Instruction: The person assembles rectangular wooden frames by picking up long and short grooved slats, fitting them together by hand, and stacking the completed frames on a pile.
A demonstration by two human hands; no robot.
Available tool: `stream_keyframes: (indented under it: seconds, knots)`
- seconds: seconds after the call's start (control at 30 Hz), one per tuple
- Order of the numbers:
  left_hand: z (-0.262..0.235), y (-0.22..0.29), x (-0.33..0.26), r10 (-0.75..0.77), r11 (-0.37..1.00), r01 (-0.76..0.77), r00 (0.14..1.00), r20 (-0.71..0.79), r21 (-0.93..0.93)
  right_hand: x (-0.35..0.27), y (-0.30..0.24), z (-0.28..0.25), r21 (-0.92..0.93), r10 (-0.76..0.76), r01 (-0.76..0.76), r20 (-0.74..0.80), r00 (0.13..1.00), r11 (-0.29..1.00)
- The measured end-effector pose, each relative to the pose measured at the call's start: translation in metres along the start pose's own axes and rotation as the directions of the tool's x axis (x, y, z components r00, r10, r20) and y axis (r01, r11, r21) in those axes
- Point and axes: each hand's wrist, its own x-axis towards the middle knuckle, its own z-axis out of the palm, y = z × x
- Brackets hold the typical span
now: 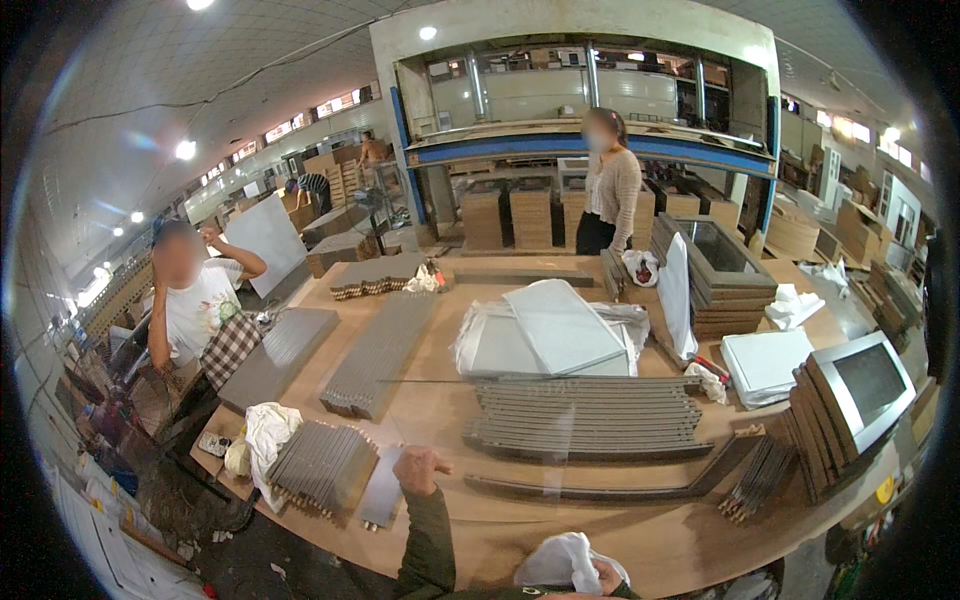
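Note:
My left hand (420,468) rests on the wooden table (640,530) with its fingers curled and nothing visibly in them. It sits beside a small grey panel (381,492) and a bundle of short grey slats (320,465). My right hand (603,577), at the lower edge, grips a crumpled white cloth (560,558). Just beyond both hands lies a long dark strip (590,490), and behind that a wide stack of grey slats (590,415).
White panels in plastic wrap (560,335) lie mid-table. Stacked grey frames stand at the far right (725,270) and near right (850,390). A long slat stack (380,350) and a grey board (280,350) lie left. One person stands across the table (612,185); another sits at left (195,295).

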Motion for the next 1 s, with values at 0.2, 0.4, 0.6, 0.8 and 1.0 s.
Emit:
stream_keyframes:
  seconds: [0.2,0.4,0.6,0.8,1.0]
  knots:
    - [-0.044,-0.043,0.011,0.171,0.957,-0.203,0.972,0.162,0.207,0.006,-0.056,0.035,0.52,-0.277,0.238,-0.002,0.961,0.82]
    - [-0.017,-0.041,0.009,0.25,0.879,-0.314,0.944,0.213,0.359,0.025,0.036,-0.051,0.628,-0.003,-0.027,0.047,0.999,0.778]
    - [-0.038,-0.053,0.016,0.198,0.964,-0.232,0.953,0.227,0.132,0.003,-0.032,0.013,0.548,-0.072,-0.136,0.34,0.938,0.825]
    - [-0.02,-0.041,0.01,0.087,0.996,-0.091,0.982,0.166,0.017,-0.015,-0.094,0.028,-0.37,-0.263,0.338,0.237,0.935,0.866]
    - [-0.036,-0.056,0.008,-0.006,0.999,0.011,0.996,0.091,-0.051,-0.04,-0.193,0.02,0.18,-0.54,0.58,-0.226,0.811,0.795]
